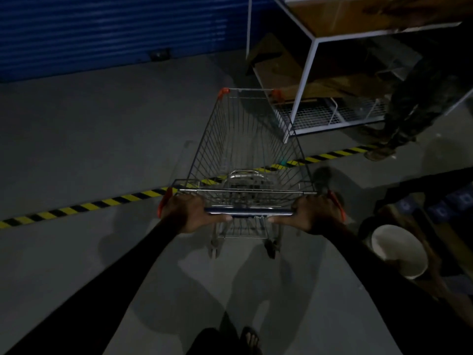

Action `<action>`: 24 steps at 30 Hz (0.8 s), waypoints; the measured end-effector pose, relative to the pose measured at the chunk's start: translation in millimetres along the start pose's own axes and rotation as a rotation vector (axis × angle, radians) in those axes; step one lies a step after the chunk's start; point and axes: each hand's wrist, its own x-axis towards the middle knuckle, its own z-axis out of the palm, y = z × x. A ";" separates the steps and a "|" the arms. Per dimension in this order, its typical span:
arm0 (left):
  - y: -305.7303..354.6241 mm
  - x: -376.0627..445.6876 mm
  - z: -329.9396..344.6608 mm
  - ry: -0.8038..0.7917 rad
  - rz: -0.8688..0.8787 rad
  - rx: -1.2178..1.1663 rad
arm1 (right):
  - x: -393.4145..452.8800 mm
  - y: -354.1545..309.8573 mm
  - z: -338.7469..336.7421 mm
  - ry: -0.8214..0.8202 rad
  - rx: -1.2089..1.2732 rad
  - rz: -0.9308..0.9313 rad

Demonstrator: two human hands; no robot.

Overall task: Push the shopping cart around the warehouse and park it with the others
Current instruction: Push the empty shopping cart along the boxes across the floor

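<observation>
Hands, left hand (184, 210) and right hand (315, 211), are clamping the dark handlebar (248, 211) of an empty silver wire shopping cart (245, 149); its printed label is showing too blurred to read.

Both hands grip the handle bar (248, 212) of an empty wire shopping cart (245, 149), left hand (188, 211) and right hand (316, 213) at its ends. The cart straddles a yellow-black floor stripe (76, 208), nosing toward a white metal rack (307, 80) beside a blue shutter (115, 29).
</observation>
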 end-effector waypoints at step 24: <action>-21.7 398.7 -184.3 -0.034 0.048 -0.022 | 412.0 108.0 -118.1 -0.003 -0.057 0.105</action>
